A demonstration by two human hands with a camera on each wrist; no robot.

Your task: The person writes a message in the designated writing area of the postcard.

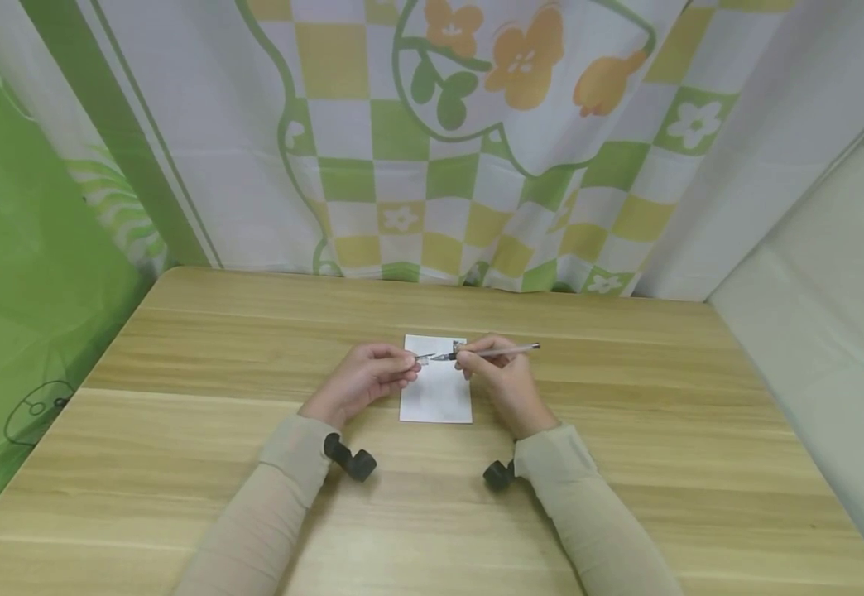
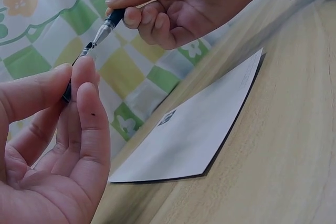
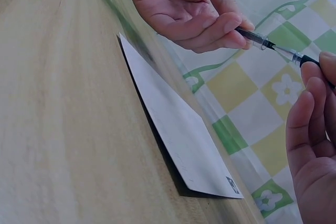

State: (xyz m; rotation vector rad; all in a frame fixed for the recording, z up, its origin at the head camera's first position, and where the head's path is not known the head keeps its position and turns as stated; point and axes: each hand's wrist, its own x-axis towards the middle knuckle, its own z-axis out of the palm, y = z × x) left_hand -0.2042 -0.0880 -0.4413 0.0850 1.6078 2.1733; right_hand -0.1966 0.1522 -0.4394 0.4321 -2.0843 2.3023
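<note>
Between thumb and fingertips, my left hand (image 1: 361, 379) pinches a clear and black pen cap (image 3: 254, 38), its mouth facing right. My right hand (image 1: 505, 382) grips a pen (image 1: 510, 349) near its dark grip, with the back end sticking out to the right. In the right wrist view the pen's tapered tip points at the cap's mouth; whether it touches is too fine to tell. Both hands are held above a white paper piece (image 1: 436, 399), perhaps a card or notebook, with a small dark print near its upper right corner.
The wooden table (image 1: 611, 463) spreads around the hands. A patterned curtain (image 1: 447, 165) hangs behind its far edge, green cloth (image 1: 22, 248) on the left and a pale sheet (image 1: 834, 290) on the right. A thin dark wire (image 1: 33, 407) shows at the left edge.
</note>
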